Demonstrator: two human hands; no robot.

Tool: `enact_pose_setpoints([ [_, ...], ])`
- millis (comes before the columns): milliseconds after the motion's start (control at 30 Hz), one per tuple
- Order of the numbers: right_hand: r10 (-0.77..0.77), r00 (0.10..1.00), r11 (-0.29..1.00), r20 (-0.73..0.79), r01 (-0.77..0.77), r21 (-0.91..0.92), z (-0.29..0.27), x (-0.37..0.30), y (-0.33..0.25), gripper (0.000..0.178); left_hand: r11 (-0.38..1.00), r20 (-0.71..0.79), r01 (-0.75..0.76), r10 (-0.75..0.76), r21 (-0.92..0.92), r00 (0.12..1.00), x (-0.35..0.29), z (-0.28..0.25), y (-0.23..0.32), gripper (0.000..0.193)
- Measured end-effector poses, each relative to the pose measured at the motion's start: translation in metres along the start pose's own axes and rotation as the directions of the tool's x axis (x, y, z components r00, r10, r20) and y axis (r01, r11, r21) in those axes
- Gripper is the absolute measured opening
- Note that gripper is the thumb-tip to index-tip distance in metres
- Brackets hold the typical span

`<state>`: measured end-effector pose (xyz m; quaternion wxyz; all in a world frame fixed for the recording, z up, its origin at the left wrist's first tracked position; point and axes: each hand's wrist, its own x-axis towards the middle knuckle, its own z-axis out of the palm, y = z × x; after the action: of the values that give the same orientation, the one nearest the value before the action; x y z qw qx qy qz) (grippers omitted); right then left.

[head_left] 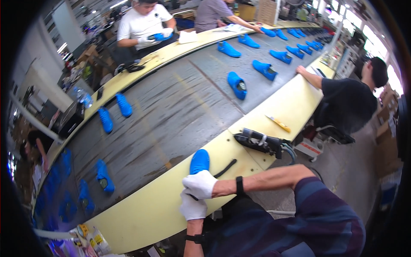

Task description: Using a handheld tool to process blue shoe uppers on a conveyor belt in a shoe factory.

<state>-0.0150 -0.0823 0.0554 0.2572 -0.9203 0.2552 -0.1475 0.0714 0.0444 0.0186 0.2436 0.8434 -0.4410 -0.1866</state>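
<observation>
A blue shoe [199,161] stands toe-forward on the cream tabletop edge in front of me. Gloved in white, my right hand [200,185] is closed over its heel end, coming in from the right. Just below, my left hand [194,207], also in a white glove, is closed close against the right one. A small dark bit shows between the two gloves; what the left fingers hold is hidden. To the right of the shoe lies a curved black strip [226,168].
A grey conveyor belt [171,107] carries several blue shoes [237,85]. At right on the cream ledge are a black tool with hoses [259,142] and a yellow-handled cutter [279,123]. Co-workers sit along both sides; one, white-gloved, holds a blue shoe [159,37].
</observation>
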Motion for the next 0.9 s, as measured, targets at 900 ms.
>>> enact_pose_setpoints([
  [900,-0.027,0.983,0.975,-0.184,0.066,0.211,-0.058,-0.031,0.025,0.008,1.000,0.123,0.019,-0.018,-0.012,0.992,0.009,-0.023,0.002,0.065],
])
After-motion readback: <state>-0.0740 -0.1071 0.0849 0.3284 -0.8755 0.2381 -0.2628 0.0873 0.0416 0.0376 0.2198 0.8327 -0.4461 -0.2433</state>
